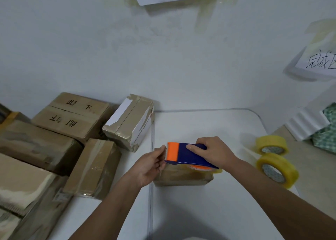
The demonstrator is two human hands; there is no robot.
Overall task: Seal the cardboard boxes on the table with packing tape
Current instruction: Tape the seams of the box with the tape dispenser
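Now your right hand (214,153) grips the blue-and-orange plastic tape dispenser (189,155) over the small brown cardboard box (181,177) mid-worktop, while your left hand (151,164), at nine o'clock, pinches the tape end, presumably for anchoring.

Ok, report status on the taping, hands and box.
Right hand grips tape dispenser atop small box. Left hand at the orange blade end, fingers pinching there. Spare tape rolls off right, clear of work.
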